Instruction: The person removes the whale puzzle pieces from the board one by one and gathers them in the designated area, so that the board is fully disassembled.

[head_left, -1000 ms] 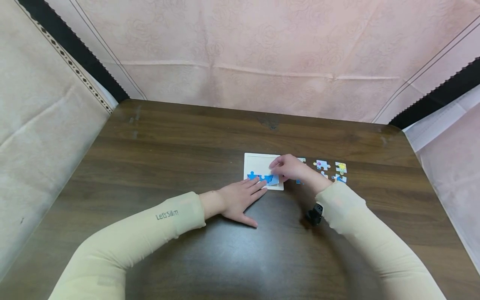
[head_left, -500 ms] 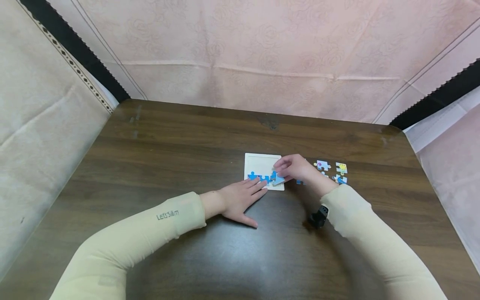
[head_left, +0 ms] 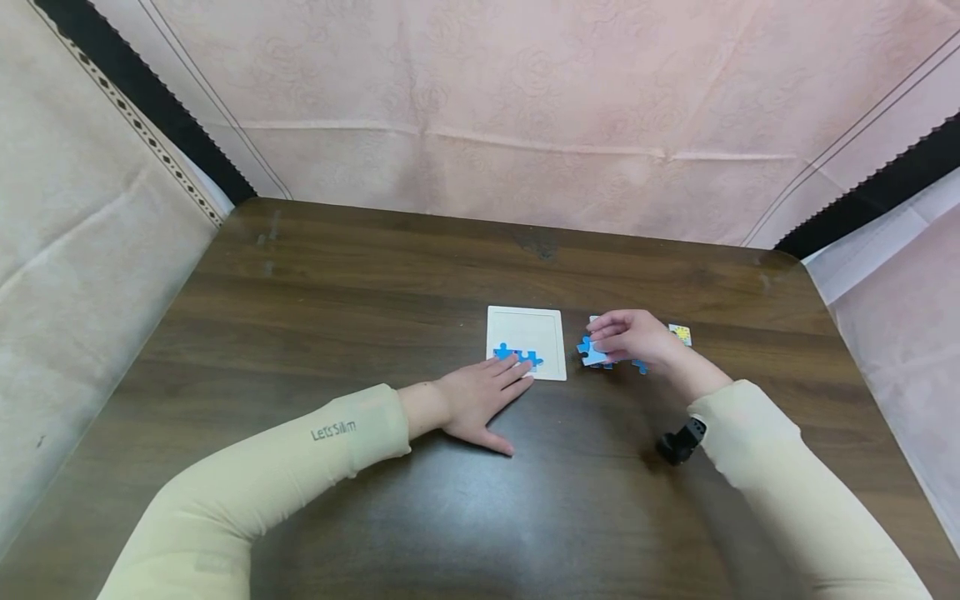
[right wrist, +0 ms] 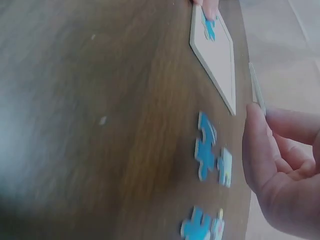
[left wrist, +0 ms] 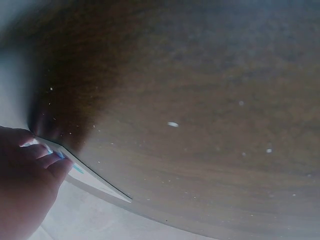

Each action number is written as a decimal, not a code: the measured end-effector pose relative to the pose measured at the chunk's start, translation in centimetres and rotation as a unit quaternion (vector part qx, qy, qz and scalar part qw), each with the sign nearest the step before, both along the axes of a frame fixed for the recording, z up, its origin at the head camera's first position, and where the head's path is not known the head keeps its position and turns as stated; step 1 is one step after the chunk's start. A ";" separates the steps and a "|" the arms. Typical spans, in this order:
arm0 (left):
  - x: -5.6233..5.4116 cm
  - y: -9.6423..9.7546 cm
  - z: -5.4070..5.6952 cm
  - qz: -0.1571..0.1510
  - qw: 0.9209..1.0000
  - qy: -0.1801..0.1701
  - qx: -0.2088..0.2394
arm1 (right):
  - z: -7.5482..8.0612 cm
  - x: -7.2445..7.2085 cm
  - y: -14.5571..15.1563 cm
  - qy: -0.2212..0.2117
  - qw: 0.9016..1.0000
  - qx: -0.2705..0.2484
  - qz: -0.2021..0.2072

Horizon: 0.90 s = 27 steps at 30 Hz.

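Note:
A white square puzzle board point(head_left: 551, 350) lies on the table, with joined blue jigsaw pieces point(head_left: 504, 351) along its near left edge. My left hand point(head_left: 482, 402) rests flat with spread fingers, its fingertips on those pieces and the board's near edge. To the right of the board, my right hand point(head_left: 637, 337) pinches a blue jigsaw piece point(head_left: 590, 352) between thumb and fingers. The right wrist view shows that held jigsaw piece point(right wrist: 257, 87) edge-on, raised above the table. Loose jigsaw pieces point(right wrist: 205, 150) lie below it, partly hidden by the hand in the head view.
A loose piece with a yellow sun point(head_left: 680, 333) lies right of my right hand. The brown wooden table point(head_left: 360, 292) extends around the board. Pale patterned cloth point(head_left: 525, 100) hangs behind its far edge.
My right hand has lifted the blue jigsaw piece off the board's near right corner and carried it right, over the loose pieces. The left hand has stayed in place.

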<state>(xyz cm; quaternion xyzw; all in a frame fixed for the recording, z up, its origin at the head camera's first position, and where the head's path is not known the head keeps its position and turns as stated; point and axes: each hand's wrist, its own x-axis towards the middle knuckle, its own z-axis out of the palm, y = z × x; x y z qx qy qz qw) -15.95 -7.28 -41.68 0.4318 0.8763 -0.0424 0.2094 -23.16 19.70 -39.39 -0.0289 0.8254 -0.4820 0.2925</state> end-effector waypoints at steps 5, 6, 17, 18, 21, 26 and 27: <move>0.1 0.0 -0.1 -0.002 1.000 0.011 0.000 | 0.3 0.5 1.6 0.003 1.000 0.000 -0.006; 0.1 0.0 -0.1 -0.001 1.000 0.012 0.000 | 0.3 0.6 1.9 0.002 1.000 0.000 -0.009; 0.1 -0.1 -0.2 -0.004 1.000 0.014 0.005 | 0.0 1.6 5.7 -0.022 0.999 -0.015 -0.030; 0.1 -0.1 -0.1 -0.005 1.000 0.014 0.005 | -0.1 1.7 5.9 -0.024 0.999 -0.017 -0.031; 0.1 -0.1 -0.1 -0.006 1.000 0.014 0.004 | -0.2 2.0 6.6 -0.033 0.999 -0.022 -0.031; 0.1 -0.1 -0.1 -0.006 1.000 0.012 0.003 | -0.4 2.3 7.9 -0.053 0.998 -0.029 -0.030; 0.1 -0.1 -0.1 -0.006 1.000 0.011 0.003 | -0.5 2.4 8.1 -0.055 0.998 -0.029 -0.030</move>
